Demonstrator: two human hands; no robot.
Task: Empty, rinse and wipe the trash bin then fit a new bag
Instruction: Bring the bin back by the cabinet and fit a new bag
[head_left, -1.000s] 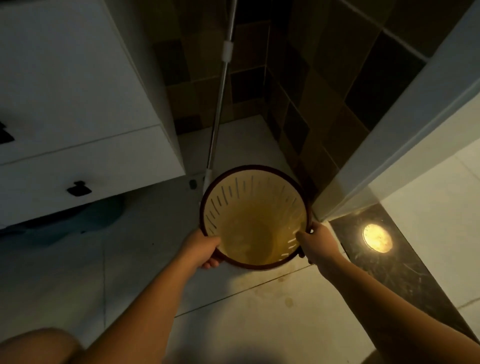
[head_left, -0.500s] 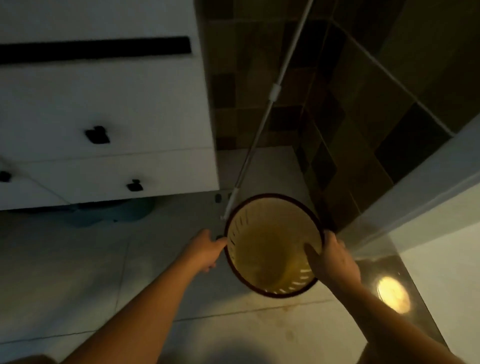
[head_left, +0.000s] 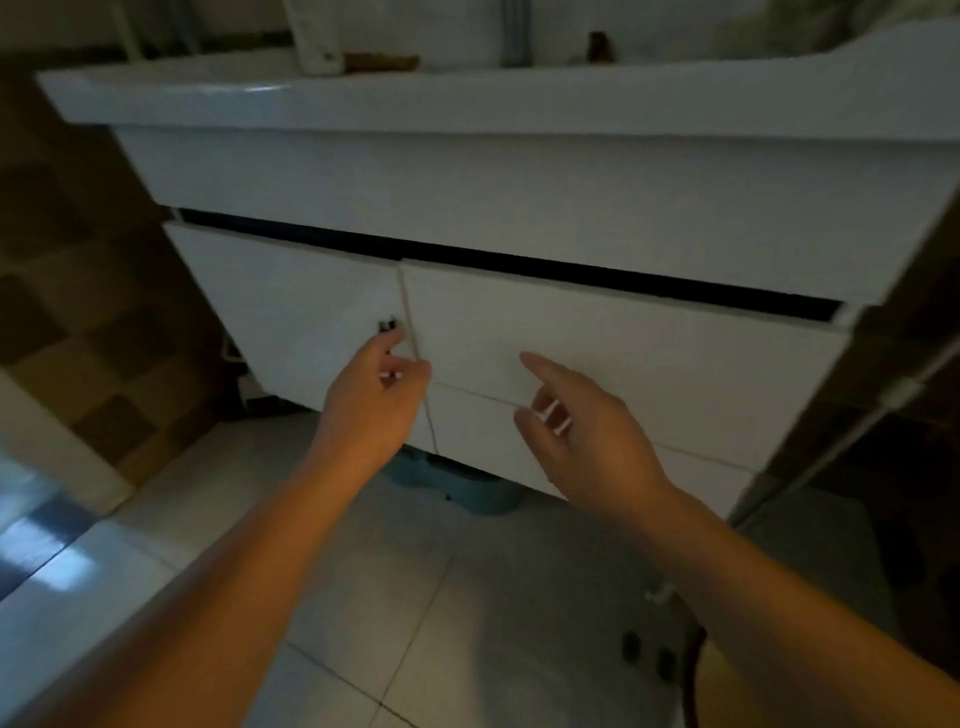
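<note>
Dim bathroom light falls on a white vanity cabinet (head_left: 597, 374) that fills the upper part of the view, with pale floor tiles (head_left: 441, 597) below it and brown patterned wall tiles (head_left: 78, 291) to its left. Above the cabinet's fronts runs a dark horizontal gap (head_left: 519, 265), and over that sits the white basin top (head_left: 363, 104) carrying a few blurred items too unclear to name. Both bare forearms reach toward the cabinet. The left hand (head_left: 374, 395) is at the seam between the left door and the right panels, fingers loosely curled with the thumb and forefinger drawn close together just under a small dark knob (head_left: 387, 326) on the left door; whether it touches the knob cannot be told. The right hand (head_left: 582, 426) is in front of the cabinet's right panels, fingers spread and relaxed, forefinger extended toward the panel, holding nothing. A blue-green object (head_left: 462, 488) lies on the floor under the cabinet's lower edge. At the bottom right corner, below the cabinet's right end, only a dark reddish curved edge (head_left: 693, 675) shows, likely the trash bin's rim, with neither hand touching it.
</note>
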